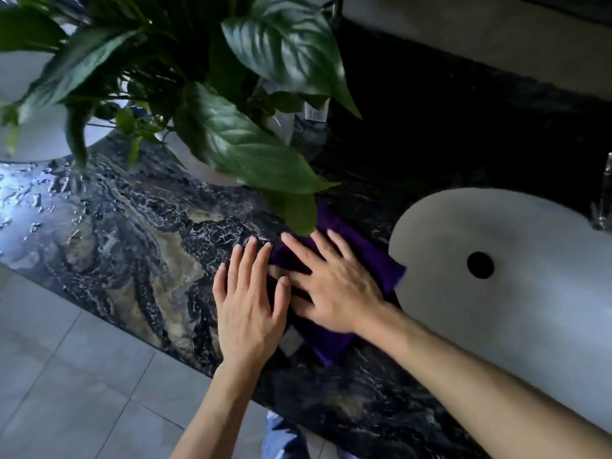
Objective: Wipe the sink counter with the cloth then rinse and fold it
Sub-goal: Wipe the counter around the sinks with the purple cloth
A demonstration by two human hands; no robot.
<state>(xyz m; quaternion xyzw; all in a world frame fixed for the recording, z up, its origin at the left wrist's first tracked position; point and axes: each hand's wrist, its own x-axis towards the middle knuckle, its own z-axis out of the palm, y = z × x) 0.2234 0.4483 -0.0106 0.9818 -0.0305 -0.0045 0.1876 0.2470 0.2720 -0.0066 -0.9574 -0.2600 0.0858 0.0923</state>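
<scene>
Both flat hands [291, 293] atop purple cloth [361, 256]

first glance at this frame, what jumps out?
Both hands press flat on a purple cloth on the dark marbled counter: left hand on its left edge, right hand across the middle. A big leafy plant hangs over from the upper left, one leaf tip reaching down over the cloth. The white sink with its dark drain hole sits just right of the cloth.

A home bathroom: marble counter [132, 226], white sink [496, 293], potted plant [215, 94].
</scene>
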